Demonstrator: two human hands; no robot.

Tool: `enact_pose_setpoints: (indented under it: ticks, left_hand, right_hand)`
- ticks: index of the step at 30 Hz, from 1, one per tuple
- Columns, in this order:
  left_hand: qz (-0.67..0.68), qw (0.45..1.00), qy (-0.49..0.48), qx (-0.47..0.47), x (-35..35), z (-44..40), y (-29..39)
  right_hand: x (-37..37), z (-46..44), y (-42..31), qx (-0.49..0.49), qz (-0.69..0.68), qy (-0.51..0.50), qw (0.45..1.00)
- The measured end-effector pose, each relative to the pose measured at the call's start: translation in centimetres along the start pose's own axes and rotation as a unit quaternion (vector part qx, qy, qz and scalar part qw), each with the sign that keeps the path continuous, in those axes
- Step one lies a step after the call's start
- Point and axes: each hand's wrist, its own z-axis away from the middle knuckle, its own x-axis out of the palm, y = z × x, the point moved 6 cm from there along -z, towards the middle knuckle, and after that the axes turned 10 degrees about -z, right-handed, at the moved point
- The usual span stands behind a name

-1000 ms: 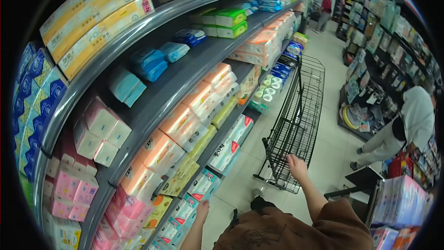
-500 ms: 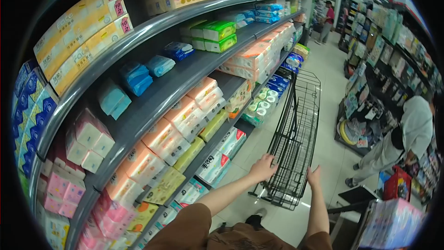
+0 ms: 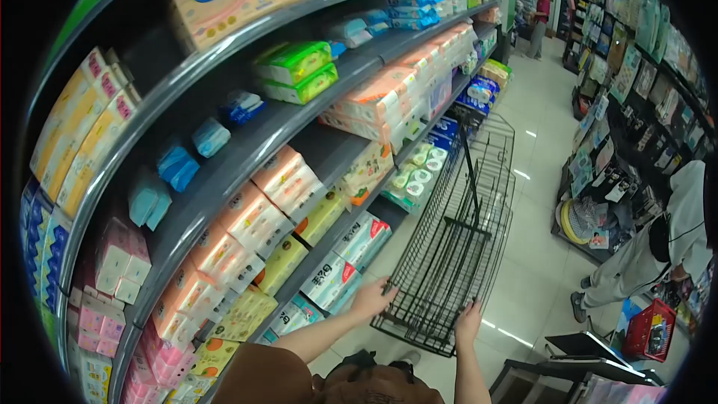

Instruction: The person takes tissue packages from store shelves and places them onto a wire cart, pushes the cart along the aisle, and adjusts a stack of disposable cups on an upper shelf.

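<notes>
A black wire shopping cart (image 3: 441, 273) stands in the aisle in front of me, its mesh basket holding no goods. My left hand (image 3: 374, 299) is closed on the near left corner of its rim. On the opposite side, my right hand (image 3: 468, 322) grips the near right part of the rim, fingers curled over the wire. A dark folding wire flap (image 3: 467, 228) crosses the inside of the basket.
Shelves on the left hold orange tissue packs (image 3: 243, 213), green tissue packs (image 3: 295, 75) and blue wipes packs (image 3: 179, 168). At right, a person in light clothes (image 3: 636, 262) stands by a red basket (image 3: 649, 329). Another person (image 3: 540, 19) is far down the tiled aisle (image 3: 527, 150).
The cart and both hands have shifted left in view and slightly nearer. My right hand, earlier with fingers extended at the cart's side, now curls on the rim. The view has turned right.
</notes>
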Motion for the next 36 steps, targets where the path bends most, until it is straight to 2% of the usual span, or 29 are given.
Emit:
enact_pose_setpoints:
  ticks: [5,6,9,10,13,17,21,24,27,29,31,34,36]
  left_hand:
    - [-0.02,0.999,-0.023,0.013,-0.9,-5.0,3.3]
    - [-0.036,0.997,0.032,0.06,-0.6,-6.7,3.2]
    - [-0.021,0.998,0.025,0.059,0.0,-10.1,4.2]
    - [-0.024,0.998,0.018,0.047,-0.2,-10.8,4.9]
    - [-0.058,0.997,0.013,0.045,0.6,-14.0,5.1]
    - [-0.024,0.998,0.015,0.058,0.7,-18.5,5.6]
    - [-0.047,0.997,0.016,0.054,0.3,-22.8,7.3]
    - [-0.024,0.998,0.002,0.054,-0.3,-26.0,8.6]
    - [-0.028,0.999,-0.006,0.039,-0.3,-29.3,9.1]
    - [-0.033,0.999,-0.012,0.021,-0.2,-31.5,9.7]
    - [-0.038,0.998,0.005,0.044,0.3,-34.3,9.8]
    - [-0.034,0.999,-0.017,0.035,-1.0,-36.7,11.4]
    - [-0.033,0.998,-0.017,0.053,-1.6,-38.5,12.3]
  right_hand:
    - [0.9,-5.5,-0.6,-0.014,0.016,0.027,0.999]
    - [1.4,-6.9,-0.5,-0.035,0.026,0.033,0.999]
    - [2.0,-10.5,-0.5,-0.055,0.036,0.04,0.997]
    - [2.6,-12.0,0.4,-0.024,0.017,0.022,0.999]
    - [2.8,-14.8,-0.7,-0.061,0.034,0.042,0.997]
    - [3.4,-18.3,-2.9,-0.084,0.042,0.054,0.994]
    - [3.1,-21.3,-7.0,-0.034,-0.006,0.02,0.999]
    - [5.1,-25.4,-5.4,-0.005,-0.048,0.0,0.999]
    - [5.3,-27.7,-7.5,-0.081,-0.031,0.047,0.995]
    - [5.9,-29.9,-7.3,-0.057,-0.054,0.025,0.997]
    - [6.1,-31.7,-8.6,-0.052,-0.064,0.028,0.996]
    - [7.3,-34.9,-8.9,-0.026,-0.047,0.007,0.999]
    - [7.8,-36.7,-9.8,-0.035,-0.008,0.029,0.999]
